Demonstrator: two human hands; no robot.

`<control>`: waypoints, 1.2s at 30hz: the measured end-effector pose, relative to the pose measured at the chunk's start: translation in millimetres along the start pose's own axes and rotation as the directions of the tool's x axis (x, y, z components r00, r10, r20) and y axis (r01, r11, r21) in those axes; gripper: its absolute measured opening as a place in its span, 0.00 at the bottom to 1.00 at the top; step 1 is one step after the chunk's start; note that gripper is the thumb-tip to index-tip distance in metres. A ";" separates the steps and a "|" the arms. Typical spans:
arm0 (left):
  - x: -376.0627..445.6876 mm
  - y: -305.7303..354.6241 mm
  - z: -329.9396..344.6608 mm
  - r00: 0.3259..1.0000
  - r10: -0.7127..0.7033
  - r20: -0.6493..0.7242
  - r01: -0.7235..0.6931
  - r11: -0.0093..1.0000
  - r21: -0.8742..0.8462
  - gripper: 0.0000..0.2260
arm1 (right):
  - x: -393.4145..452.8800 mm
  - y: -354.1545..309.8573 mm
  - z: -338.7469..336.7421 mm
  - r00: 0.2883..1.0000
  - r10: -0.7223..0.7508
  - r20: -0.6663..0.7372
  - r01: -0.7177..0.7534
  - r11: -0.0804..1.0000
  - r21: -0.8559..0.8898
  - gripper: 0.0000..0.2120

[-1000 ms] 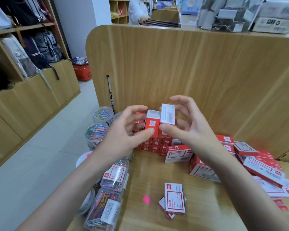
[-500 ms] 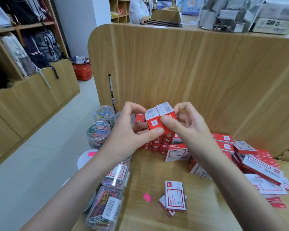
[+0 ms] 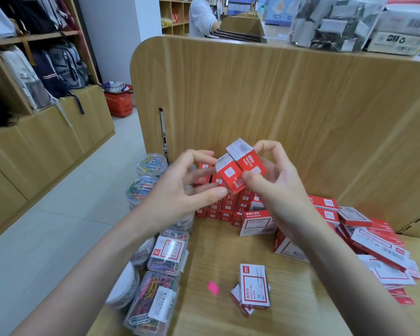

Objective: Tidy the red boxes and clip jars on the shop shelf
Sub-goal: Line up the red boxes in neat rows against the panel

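Two small red boxes [image 3: 240, 169] sit side by side, pinched between the left hand [image 3: 180, 195] and right hand [image 3: 274, 187], above stacked red boxes [image 3: 224, 208] on the wooden shelf [image 3: 211, 258]. Paper-clip jars [image 3: 152, 163] line its left edge.

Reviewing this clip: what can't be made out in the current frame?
Head view, the only one:
- Stacked small red boxes: upper rows hidden behind both hands, so no count.
- Two held boxes: print blurred and too small to read.
- Left hand fingertips: motion-blurred, so contact with the boxes is unclear.
- Clip jars: the nearest one is cut off by the bottom edge.
- Flat red boxes: lower ones buried in the pile.
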State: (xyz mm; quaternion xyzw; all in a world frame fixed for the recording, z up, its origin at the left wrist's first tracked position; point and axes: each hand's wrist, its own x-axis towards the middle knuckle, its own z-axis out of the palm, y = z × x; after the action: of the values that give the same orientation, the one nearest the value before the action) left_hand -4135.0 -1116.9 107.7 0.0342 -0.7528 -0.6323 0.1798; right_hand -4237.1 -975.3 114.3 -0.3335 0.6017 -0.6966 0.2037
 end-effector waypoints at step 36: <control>30.8 -37.7 -10.2 0.978 0.207 -0.034 -0.091 0.564 0.821 0.31 | 39.3 53.9 -7.3 0.860 -0.419 0.293 0.376 0.132 -0.917 0.30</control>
State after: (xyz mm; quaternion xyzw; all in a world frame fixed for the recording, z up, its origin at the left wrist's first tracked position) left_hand -4167.1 -1142.5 79.7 0.0892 -0.9459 -0.1948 0.2438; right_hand -4275.9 -1007.4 70.1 -0.5205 0.7883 -0.2205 -0.2429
